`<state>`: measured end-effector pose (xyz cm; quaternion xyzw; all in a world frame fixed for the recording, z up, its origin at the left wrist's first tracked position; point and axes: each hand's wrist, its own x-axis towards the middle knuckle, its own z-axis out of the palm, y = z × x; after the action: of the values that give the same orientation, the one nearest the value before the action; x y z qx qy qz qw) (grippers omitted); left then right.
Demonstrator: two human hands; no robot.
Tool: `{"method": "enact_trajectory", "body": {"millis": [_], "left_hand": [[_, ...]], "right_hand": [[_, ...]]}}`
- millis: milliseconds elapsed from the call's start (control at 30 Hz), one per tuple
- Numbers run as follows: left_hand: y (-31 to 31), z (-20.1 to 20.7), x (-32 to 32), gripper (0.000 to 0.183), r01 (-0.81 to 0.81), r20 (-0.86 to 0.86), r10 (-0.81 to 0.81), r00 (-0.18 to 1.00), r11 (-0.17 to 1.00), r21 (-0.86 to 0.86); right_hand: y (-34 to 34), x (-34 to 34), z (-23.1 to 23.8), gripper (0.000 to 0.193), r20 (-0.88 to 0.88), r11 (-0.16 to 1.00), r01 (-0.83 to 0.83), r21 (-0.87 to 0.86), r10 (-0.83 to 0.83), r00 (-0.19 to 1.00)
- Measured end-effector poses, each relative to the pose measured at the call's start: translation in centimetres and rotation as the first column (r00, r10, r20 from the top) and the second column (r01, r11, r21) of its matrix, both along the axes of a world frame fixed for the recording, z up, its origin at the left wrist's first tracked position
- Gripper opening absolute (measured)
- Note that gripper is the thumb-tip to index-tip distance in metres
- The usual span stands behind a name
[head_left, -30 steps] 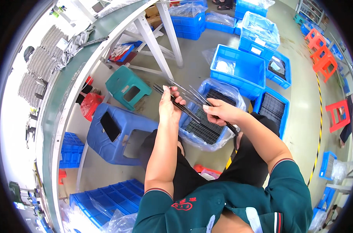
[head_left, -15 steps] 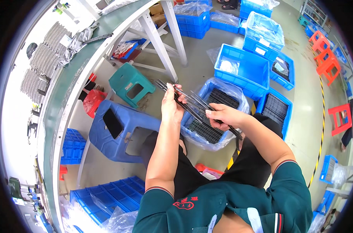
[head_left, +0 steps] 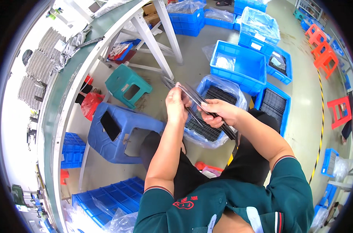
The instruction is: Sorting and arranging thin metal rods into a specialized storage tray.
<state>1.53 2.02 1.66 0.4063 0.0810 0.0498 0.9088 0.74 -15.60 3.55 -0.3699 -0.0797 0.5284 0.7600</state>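
In front of me, both hands hold thin black strips above a lined blue bin. My left hand [head_left: 177, 103] is closed around some of them, whose ends stick out past the fingers. A bundle of black strips [head_left: 223, 125] is gripped in my right hand [head_left: 219, 112], fanned slightly and slanting down to the right. Between the hands the strips overlap, and motion blurs their upper ends. Below, the blue bin with a clear plastic liner [head_left: 240, 101] holds rows of similar black strips [head_left: 207, 130], partly hidden by my hands.
A blue stool with a black phone [head_left: 110, 126] on it stands left, beside a green stool [head_left: 128, 86]. An open blue bin [head_left: 238, 64] is beyond the lined one. Another blue bin with black strips [head_left: 275, 105] sits right. A workbench [head_left: 69, 83] runs along the left.
My hands have come closer together, the left moving right. The right-hand strips now lie in a tighter bundle. The view has shifted slightly.
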Motion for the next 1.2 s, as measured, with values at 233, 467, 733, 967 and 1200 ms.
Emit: {"method": "enact_trajectory", "body": {"millis": [233,467,733,967,1200], "left_hand": [[4.7,0.9,1.0,0.032,-0.382,-0.100,0.377,0.921,0.924,-0.028],[2.3,-0.3,-0.1,0.035,0.192,-0.157,-0.225,0.962,0.960,-0.203],[-3.0,-0.6,-1.8,0.039,0.613,-0.223,-0.631,0.743,0.776,-0.150],[-3.3,-1.3,-2.0,0.035,0.560,-0.247,-0.551,0.797,0.828,-0.042],[-3.3,-0.2,-3.9,0.035,0.730,-0.265,-0.692,0.671,0.680,0.073]], "right_hand": [[-0.7,-1.5,0.2,0.020,0.066,0.969,-0.173,-0.178,0.187,0.980],[-2.4,0.1,1.6,0.030,0.319,0.935,0.335,-0.119,-0.284,0.904],[-0.9,3.3,-0.4,0.028,0.374,0.843,0.479,-0.244,-0.375,0.849],[0.0,3.3,-0.9,0.028,0.395,0.800,0.561,-0.210,-0.456,0.797],[-3.6,9.6,-0.6,0.029,0.363,0.518,0.845,-0.132,-0.768,0.528]]}}
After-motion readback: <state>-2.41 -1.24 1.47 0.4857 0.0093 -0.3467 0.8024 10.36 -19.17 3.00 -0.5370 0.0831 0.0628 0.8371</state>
